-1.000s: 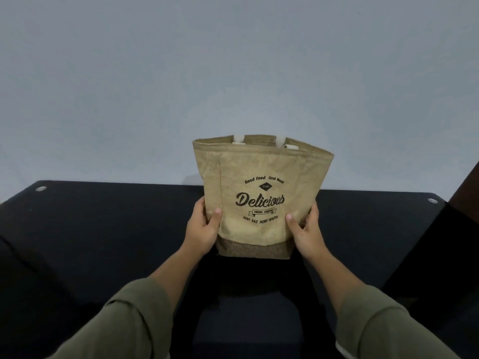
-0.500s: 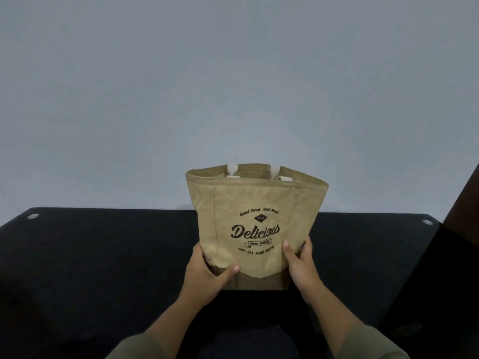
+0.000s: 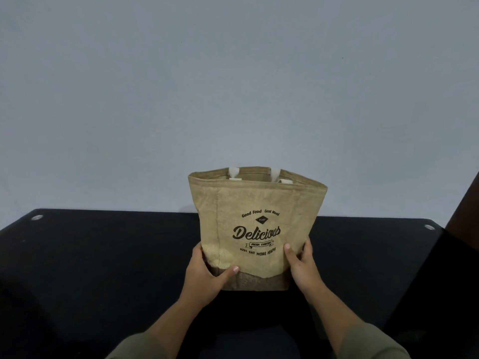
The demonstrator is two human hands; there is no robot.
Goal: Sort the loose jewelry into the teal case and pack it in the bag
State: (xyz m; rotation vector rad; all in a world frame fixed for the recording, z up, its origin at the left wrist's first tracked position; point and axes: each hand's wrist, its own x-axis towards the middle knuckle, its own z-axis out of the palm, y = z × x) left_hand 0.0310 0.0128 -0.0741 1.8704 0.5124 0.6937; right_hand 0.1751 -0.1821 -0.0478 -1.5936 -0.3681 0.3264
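1. Firmly, the left hand grips the lower left corner of the bag. Its thumb is laid across the front face, where the tan cloth meets the darker base band, and its fingers are wrapped round the side, out of sight.
2. The right hand holds the lower right edge a little higher up. Its thumb presses the front just beside the printed lettering, and its fingers curl round the side panel.
3. Between the two hands the bag is upright and its mouth is open. The print on its front reads "Good Food Good Mood", "Delicious" and "Just eat more healthy".
4. Two white handles show at the rim, folded down inside the opening. The inside of the bag is hidden from this angle.
5. The bag's base sits over the near middle part of the black table. Whether it rests fully on the surface cannot be told.
6. Both forearms reach up from the bottom of the view, each with an olive-green sleeve, the left sleeve and the right sleeve.
7. Small round metal fittings mark the table's far corners, one at the left and one at the right.
8. Behind the table rises a plain pale grey wall.
9. A dark brown edge cuts in at the far right; what it belongs to is not clear.
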